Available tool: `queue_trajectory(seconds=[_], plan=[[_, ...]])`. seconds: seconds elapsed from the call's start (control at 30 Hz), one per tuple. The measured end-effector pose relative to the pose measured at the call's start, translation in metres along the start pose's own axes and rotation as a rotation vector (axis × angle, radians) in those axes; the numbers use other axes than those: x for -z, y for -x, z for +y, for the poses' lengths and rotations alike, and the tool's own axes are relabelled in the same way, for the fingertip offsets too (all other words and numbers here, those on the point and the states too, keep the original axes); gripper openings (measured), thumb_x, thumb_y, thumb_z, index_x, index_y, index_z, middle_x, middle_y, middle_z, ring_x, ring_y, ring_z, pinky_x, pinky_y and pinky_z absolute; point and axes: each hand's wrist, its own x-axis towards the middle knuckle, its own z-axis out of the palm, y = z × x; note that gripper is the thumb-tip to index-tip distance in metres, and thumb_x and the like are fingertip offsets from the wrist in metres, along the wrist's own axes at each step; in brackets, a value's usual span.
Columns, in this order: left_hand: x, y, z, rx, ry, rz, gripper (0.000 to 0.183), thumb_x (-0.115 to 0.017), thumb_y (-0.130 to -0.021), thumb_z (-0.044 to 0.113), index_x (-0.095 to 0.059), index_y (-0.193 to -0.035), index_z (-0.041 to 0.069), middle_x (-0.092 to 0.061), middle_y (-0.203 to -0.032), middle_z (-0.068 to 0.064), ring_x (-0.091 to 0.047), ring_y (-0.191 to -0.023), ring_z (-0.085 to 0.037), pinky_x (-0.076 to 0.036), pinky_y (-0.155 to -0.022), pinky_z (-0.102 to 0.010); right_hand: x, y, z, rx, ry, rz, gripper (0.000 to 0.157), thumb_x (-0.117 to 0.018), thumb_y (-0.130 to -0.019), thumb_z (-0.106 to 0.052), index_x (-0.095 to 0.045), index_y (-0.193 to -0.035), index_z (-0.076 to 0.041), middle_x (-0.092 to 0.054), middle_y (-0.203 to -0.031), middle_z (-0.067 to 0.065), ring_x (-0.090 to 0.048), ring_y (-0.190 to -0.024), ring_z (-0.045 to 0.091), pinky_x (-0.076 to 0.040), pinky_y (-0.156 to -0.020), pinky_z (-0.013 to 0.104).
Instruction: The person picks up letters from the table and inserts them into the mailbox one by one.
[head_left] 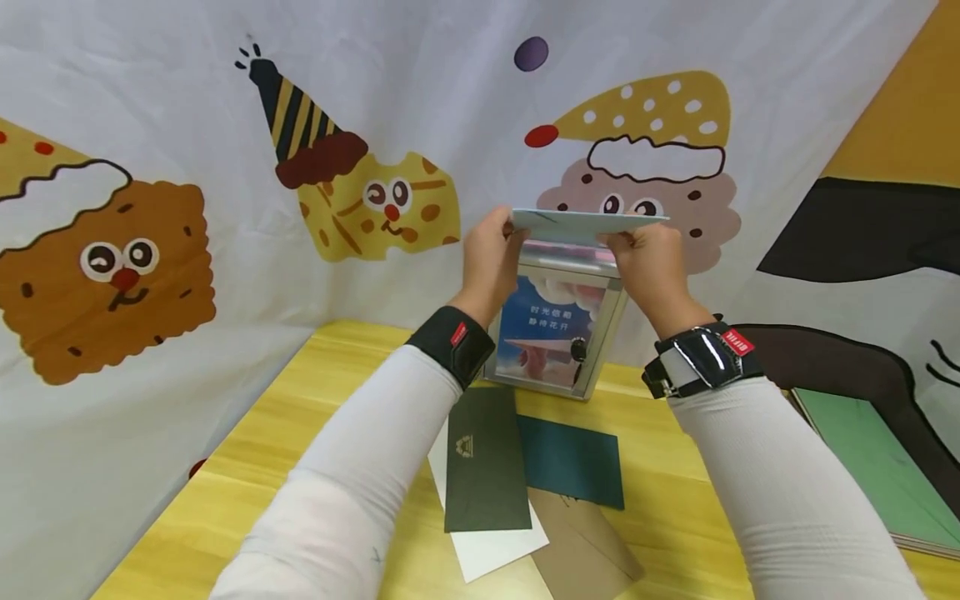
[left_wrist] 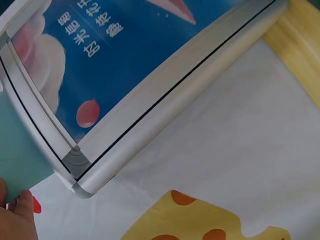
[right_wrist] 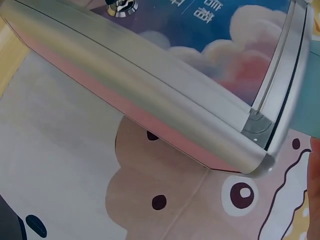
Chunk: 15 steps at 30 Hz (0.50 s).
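Both hands hold a pale blue envelope [head_left: 588,227] level above a silver-framed letter box [head_left: 555,333] with a blue printed front and a black lock. My left hand [head_left: 489,260] pinches its left end, and my right hand [head_left: 654,265] pinches the right end. From the left wrist, the envelope [left_wrist: 22,145] shows beyond the box's top edge, with the fingertips of my left hand [left_wrist: 19,216] at its border. In the right wrist view only a strip of the envelope [right_wrist: 307,90] and a sliver of my right hand [right_wrist: 314,185] appear. The box's top is partly hidden behind the envelope.
On the yellow wood-grain table [head_left: 300,400], a dark green envelope [head_left: 487,467] lies over a white one [head_left: 498,550], beside a teal envelope [head_left: 573,458] and a brown one [head_left: 581,542]. Green flat items [head_left: 877,467] lie at the right. A cartoon-printed cloth [head_left: 420,83] hangs behind.
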Motion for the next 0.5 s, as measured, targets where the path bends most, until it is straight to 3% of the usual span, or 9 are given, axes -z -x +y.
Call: queue_trajectory(seconds=[0.23, 0.37, 0.5], plan=[[-0.007, -0.012, 0.002, 0.005, -0.005, -0.004, 0.012, -0.049, -0.102, 0.015, -0.056, -0.098, 0.006, -0.065, -0.099, -0.012, -0.05, -0.059, -0.022, -0.041, -0.046, -0.031, -0.002, -0.006, 0.008, -0.012, -0.031, 0.014, 0.016, -0.066, -0.091, -0.004, -0.073, -0.103, 0.003, -0.071, -0.1, 0.019, -0.053, -0.067, 0.026, -0.03, -0.059, 0.022], [-0.011, -0.017, -0.001, 0.028, 0.043, 0.002, 0.009, -0.052, -0.1, 0.012, -0.058, -0.101, 0.005, -0.066, -0.108, -0.011, -0.056, -0.078, -0.022, -0.041, -0.054, -0.029, -0.003, -0.011, 0.013, -0.038, -0.02, -0.041, 0.019, -0.063, -0.093, -0.006, -0.071, -0.109, 0.001, -0.07, -0.106, 0.018, -0.058, -0.074, 0.028, -0.037, -0.063, 0.029], [-0.013, -0.021, -0.004, 0.081, 0.064, -0.002, 0.01, -0.053, -0.1, 0.014, -0.059, -0.103, 0.007, -0.064, -0.108, -0.009, -0.057, -0.084, -0.022, -0.043, -0.051, -0.033, -0.005, -0.016, 0.015, -0.092, -0.005, -0.105, 0.018, -0.059, -0.096, -0.007, -0.069, -0.107, 0.003, -0.07, -0.101, 0.02, -0.057, -0.079, 0.03, -0.039, -0.065, 0.036]])
